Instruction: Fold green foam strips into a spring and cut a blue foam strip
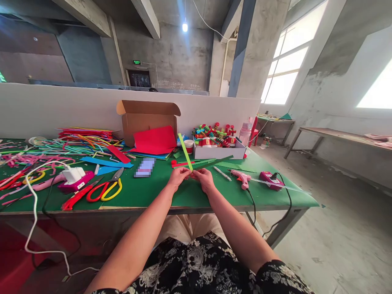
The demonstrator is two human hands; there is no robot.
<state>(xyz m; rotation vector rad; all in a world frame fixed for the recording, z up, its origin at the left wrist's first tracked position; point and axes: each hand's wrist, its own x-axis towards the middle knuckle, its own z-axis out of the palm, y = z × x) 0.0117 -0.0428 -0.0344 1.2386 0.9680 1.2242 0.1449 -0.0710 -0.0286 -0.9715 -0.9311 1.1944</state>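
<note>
Room: a bare concrete wall and a lit hanging bulb beyond a white partition.
Green tabletop: crowded at the left with fuzzy stems, more open in front of the person.
Light green strip: held above the front middle of the tabletop, its lower end between the 2 hands, the rest slanting up and away to the left.
Left hand: thumb and fingers closed in a pinch at the strip's lower end.
Right hand: pinched at the same end, fingertips close to the left ones; whether the strip is folded there is too small to tell.
White box: filled with colourful figures, which look finished, so much seems done.
Strip's progress: apparently early; no other part shows on it, so shaping and joining seem to be left.
Dark green strips: lying loose behind the hands, seemingly unused.
Pink glue gun: resting right of the pen, in neither hand.
Scissors: lying at the left, untouched.
</note>
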